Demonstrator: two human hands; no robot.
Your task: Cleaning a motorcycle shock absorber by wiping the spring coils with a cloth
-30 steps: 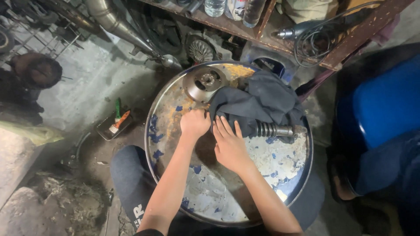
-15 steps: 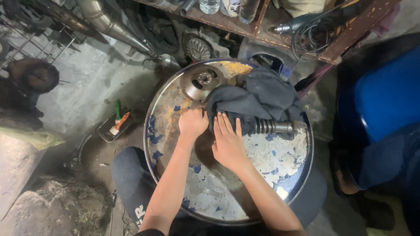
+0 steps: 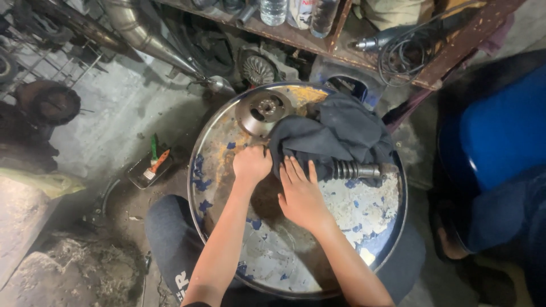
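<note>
While the left hand (image 3: 252,164) is curling into a loose fist on the drum lid (image 3: 296,250), pinching the near edge of the dark cloth (image 3: 333,133), the right hand (image 3: 300,193) is lying flat with its fingers spread, their tips pressing on the cloth's hem. The cloth is bunching over one end of a ribbed metal shaft (image 3: 355,169), whose other end is poking out toward the right rim. That shaft is probably round enough to roll, so a tug on the cloth could be sending it off the right edge, where a person in blue (image 3: 500,148) is sitting just beside the drum. The metal hub disc (image 3: 263,111) is resting at the far rim, touching the cloth, and a hard pull may be dragging it too. Open room is lying on the near half of the lid, bare and flaking; the far side is crowding up against a cluttered shelf (image 3: 318,42), and a small tray of tools (image 3: 149,167) is sitting on the floor to the left
</note>
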